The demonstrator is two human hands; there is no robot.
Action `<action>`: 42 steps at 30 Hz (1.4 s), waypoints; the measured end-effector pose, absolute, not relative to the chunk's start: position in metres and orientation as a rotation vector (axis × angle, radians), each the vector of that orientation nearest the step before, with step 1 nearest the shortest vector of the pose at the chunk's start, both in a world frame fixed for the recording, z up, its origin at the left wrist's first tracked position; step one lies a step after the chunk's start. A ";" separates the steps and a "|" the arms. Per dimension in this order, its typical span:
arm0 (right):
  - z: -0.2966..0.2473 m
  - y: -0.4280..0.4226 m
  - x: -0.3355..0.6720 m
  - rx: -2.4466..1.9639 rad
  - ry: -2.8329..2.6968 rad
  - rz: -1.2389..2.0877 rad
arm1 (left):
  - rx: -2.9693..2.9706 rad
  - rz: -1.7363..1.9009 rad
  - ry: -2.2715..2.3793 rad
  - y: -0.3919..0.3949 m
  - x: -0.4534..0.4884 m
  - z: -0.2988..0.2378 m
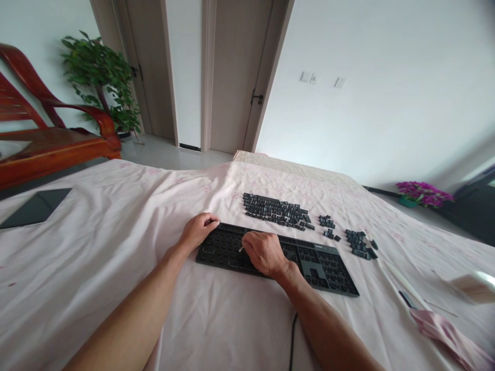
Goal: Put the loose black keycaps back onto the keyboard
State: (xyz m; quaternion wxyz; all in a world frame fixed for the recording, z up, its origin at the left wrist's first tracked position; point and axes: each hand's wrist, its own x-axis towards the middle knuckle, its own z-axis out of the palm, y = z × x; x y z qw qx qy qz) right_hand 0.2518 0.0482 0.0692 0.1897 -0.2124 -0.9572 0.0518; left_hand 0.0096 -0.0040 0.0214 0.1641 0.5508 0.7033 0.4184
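A black keyboard (319,275) with its keycaps taken off lies at a slant on a pale pink sheet (216,319). My left hand (198,229) is closed on its far left corner, thumb along the top edge. Over the left half of the keyboard, my right hand (265,251) is closed around a thin stick with a white tip, which looks like a cotton swab (241,249). The tip points down among the key posts. Loose black keycaps (276,210) lie in rows just beyond the keyboard, with smaller groups of keycaps (359,243) to the right.
To the right lie a pink cloth (444,330), a long pale strip (408,283) and a blurred container of sticks (474,287). A dark tablet-like panel (36,207) rests at far left. The keyboard's cable (293,340) runs toward me under my right forearm.
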 end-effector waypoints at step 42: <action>0.058 0.027 0.221 -0.614 -2.562 0.345 | 1.583 1.171 2.025 -0.005 0.010 0.025</action>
